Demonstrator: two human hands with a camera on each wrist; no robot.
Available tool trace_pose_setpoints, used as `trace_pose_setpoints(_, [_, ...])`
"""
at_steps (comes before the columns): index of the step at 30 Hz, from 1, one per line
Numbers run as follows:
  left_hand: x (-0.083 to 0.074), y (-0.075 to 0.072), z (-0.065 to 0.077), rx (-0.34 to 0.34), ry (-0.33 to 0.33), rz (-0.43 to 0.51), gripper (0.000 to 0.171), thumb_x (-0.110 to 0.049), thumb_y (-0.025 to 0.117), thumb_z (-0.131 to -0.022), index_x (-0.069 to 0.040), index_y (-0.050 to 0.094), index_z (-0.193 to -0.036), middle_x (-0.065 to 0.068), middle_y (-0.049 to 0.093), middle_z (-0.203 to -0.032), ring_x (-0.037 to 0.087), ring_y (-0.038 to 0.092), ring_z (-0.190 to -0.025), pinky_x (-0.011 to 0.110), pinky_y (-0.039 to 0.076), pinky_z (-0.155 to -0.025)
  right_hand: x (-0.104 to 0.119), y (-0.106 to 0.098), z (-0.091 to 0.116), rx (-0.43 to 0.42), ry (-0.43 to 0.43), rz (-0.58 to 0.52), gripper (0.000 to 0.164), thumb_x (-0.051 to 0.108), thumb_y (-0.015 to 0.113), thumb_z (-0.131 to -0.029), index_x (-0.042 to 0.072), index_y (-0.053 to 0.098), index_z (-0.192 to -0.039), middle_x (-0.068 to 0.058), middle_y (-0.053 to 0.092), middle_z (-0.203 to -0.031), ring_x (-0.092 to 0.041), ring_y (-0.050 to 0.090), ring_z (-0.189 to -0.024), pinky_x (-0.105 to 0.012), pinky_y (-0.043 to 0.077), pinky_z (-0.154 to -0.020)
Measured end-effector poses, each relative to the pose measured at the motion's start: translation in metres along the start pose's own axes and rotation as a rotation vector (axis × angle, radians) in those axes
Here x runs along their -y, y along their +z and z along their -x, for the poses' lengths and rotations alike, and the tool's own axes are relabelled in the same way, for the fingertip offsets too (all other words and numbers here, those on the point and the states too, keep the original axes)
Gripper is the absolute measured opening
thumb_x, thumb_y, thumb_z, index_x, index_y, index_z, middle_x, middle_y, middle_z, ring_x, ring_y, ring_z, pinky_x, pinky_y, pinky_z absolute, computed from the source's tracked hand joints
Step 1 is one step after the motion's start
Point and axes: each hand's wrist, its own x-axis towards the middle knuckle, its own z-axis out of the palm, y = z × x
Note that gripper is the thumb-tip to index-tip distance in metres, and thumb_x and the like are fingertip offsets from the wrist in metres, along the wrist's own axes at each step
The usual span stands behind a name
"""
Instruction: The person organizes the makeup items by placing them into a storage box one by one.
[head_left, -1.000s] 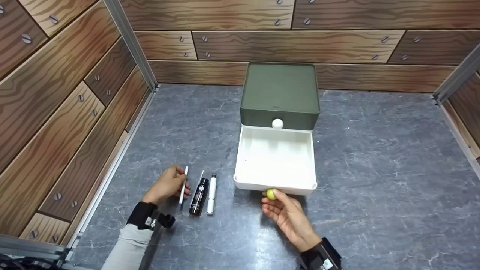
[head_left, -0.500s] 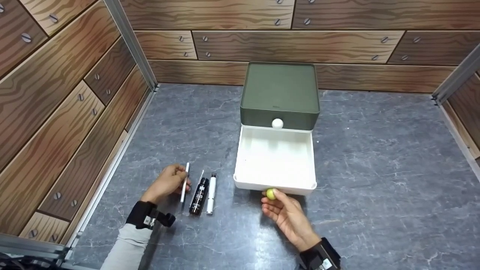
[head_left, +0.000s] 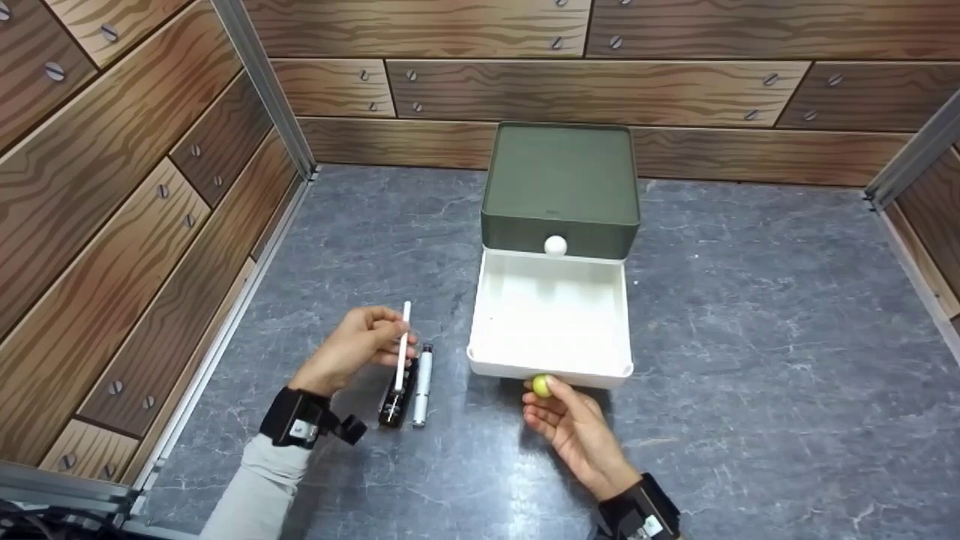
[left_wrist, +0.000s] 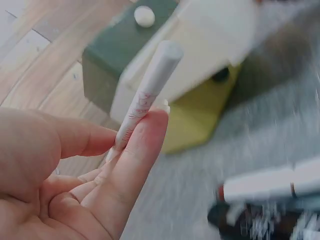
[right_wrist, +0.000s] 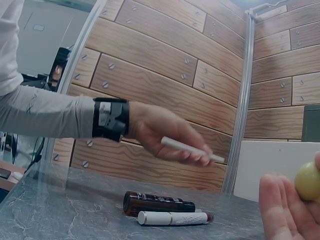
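While the left hand (head_left: 349, 349), left of centre in the head view, pinches a slim white stick (head_left: 403, 345) in a nearly closed grip, a dark brown bottle (head_left: 391, 411) lies beneath it, beside a white tube (head_left: 422, 386) on the grey surface (head_left: 720, 390). Near the centre, a white drawer (head_left: 551, 315) extends from a dark green drawer box (head_left: 559, 176); below it, the right hand (head_left: 574, 431) pinches a yellow-green knob (head_left: 541, 386) at the drawer's front. In the left wrist view, the stick slants through the centre, bearing reddish print. In the right wrist view, it is held above the bottle and tube; the knob shows at the right edge.
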Motion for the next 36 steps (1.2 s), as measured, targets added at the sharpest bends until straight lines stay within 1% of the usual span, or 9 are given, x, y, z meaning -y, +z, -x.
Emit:
trace_pose_setpoints(2, [-0.007,0.005,0.0,0.027,0.007,0.022,0.03,-0.009,0.058,-0.097,0.01,0.049,-0.118,0.012,0.069,-0.095,0.019,0.073,-0.079,0.036,0.062,-0.079,0.0,0.0,0.0,0.003,-0.002,0.003,0.025,0.021,0.051,-0.102,0.003,0.07,-0.102,-0.006,0.074,-0.089,-0.013,0.07,-0.078,-0.021,0.06,-0.076])
trace_pose_setpoints(5, [-0.017,0.011,0.001,0.045,0.02,0.04,0.026,-0.01,0.059,-0.096,0.006,0.051,-0.115,0.012,0.069,-0.094,0.019,0.073,-0.078,0.036,0.062,-0.078,0.0,-0.001,0.0,0.004,-0.001,0.006,0.025,0.021,0.052,-0.102,0.003,0.07,-0.102,-0.006,0.074,-0.089,-0.013,0.07,-0.079,-0.021,0.06,-0.076])
trace_pose_setpoints(10, [-0.031,0.021,0.002,0.08,0.037,0.055,0.026,-0.012,0.06,-0.096,0.004,0.052,-0.115,0.019,0.069,-0.101,0.021,0.073,-0.079,0.035,0.062,-0.076,0.0,0.0,0.0,-0.011,0.002,0.0,0.024,0.021,0.053,-0.101,0.005,0.07,-0.101,-0.006,0.074,-0.089,-0.013,0.069,-0.078,-0.021,0.06,-0.075])
trace_pose_setpoints(18, [-0.05,0.041,-0.002,0.135,0.03,0.049,0.028,-0.006,0.059,-0.095,0.003,0.05,-0.119,0.019,0.069,-0.106,0.024,0.073,-0.088,0.043,0.06,-0.085,-0.001,0.0,0.001,-0.021,0.0,-0.017,0.022,0.02,0.053,-0.101,0.005,0.07,-0.101,-0.007,0.074,-0.088,-0.014,0.069,-0.077,-0.02,0.06,-0.075])
trace_pose_setpoints(21, [-0.055,0.05,-0.006,0.16,0.027,0.071,0.029,-0.004,0.058,-0.094,0.004,0.048,-0.12,0.025,0.068,-0.11,0.025,0.073,-0.09,0.048,0.058,-0.09,-0.001,0.0,0.001,-0.019,0.001,-0.02,0.023,0.019,0.052,-0.101,0.005,0.07,-0.101,-0.007,0.074,-0.088,-0.014,0.069,-0.077,-0.02,0.06,-0.074])
trace_pose_setpoints(25, [-0.061,0.062,-0.013,0.195,0.021,0.09,0.031,-0.001,0.058,-0.094,0.006,0.047,-0.122,0.031,0.064,-0.116,0.026,0.073,-0.092,0.047,0.058,-0.09,0.0,0.0,0.0,-0.012,0.002,-0.014,0.024,0.02,0.051,-0.102,0.006,0.07,-0.1,-0.006,0.074,-0.088,-0.014,0.07,-0.077,-0.02,0.06,-0.075])
trace_pose_setpoints(30, [-0.065,0.077,-0.023,0.213,0.01,0.064,0.036,0.004,0.061,-0.091,0.004,0.046,-0.124,0.026,0.065,-0.117,0.028,0.072,-0.098,0.043,0.059,-0.089,0.001,-0.001,0.0,-0.007,0.005,0.004,0.025,0.02,0.05,-0.102,0.004,0.07,-0.101,-0.006,0.074,-0.089,-0.014,0.07,-0.078,-0.021,0.06,-0.076])
trace_pose_setpoints(33, [-0.068,0.085,-0.029,0.219,0.002,0.034,0.038,0.003,0.063,-0.09,0.001,0.047,-0.124,0.022,0.067,-0.115,0.028,0.072,-0.099,0.042,0.059,-0.088,0.001,0.0,0.0,-0.015,0.003,0.016,0.026,0.02,0.05,-0.102,0.004,0.07,-0.101,-0.007,0.074,-0.088,-0.014,0.07,-0.078,-0.022,0.06,-0.076])
trace_pose_setpoints(36, [-0.069,0.092,-0.034,0.229,-0.001,0.035,0.038,0.002,0.063,-0.091,0.0,0.047,-0.125,0.021,0.067,-0.114,0.028,0.072,-0.099,0.042,0.059,-0.089,0.001,0.0,0.0,-0.028,0.001,0.017,0.024,0.02,0.051,-0.102,0.004,0.07,-0.1,-0.007,0.074,-0.088,-0.014,0.07,-0.077,-0.023,0.06,-0.076])
